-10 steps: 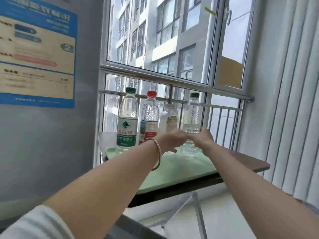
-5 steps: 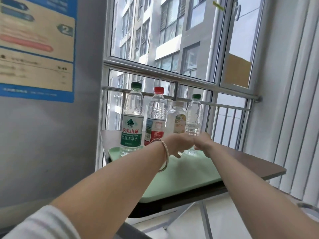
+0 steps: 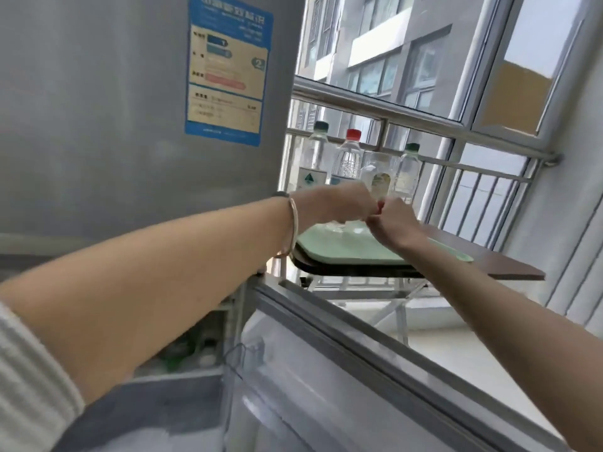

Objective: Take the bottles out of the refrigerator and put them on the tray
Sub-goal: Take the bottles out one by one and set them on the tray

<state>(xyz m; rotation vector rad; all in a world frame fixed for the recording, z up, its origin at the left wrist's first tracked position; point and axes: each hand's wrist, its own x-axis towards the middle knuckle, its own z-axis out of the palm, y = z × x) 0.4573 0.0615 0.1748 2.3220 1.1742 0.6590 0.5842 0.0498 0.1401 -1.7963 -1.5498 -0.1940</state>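
Note:
Several clear bottles stand at the back of the pale green tray (image 3: 355, 251): a tall green-capped bottle (image 3: 315, 158), a red-capped bottle (image 3: 349, 156), a short bottle with a yellow label (image 3: 379, 177) and a small green-capped bottle (image 3: 408, 172). My left hand (image 3: 339, 203) and my right hand (image 3: 393, 225) hover in front of them over the tray, knuckles touching, fingers curled in, with nothing visible in either. The lower parts of the bottles are hidden behind my hands. More bottles (image 3: 182, 352) show blurred inside the open refrigerator compartment.
The grey refrigerator (image 3: 114, 125) with a blue sticker (image 3: 228, 70) fills the left. Its lower door (image 3: 326, 370) is swung open below my arms. The tray rests on a dark brown folding table (image 3: 496, 265) against a window railing (image 3: 424, 120). Blinds hang at right.
My hands have come off the small green-capped bottle and drawn back toward me, fingers closed. The view has swung left and down, bringing the refrigerator and its open door in.

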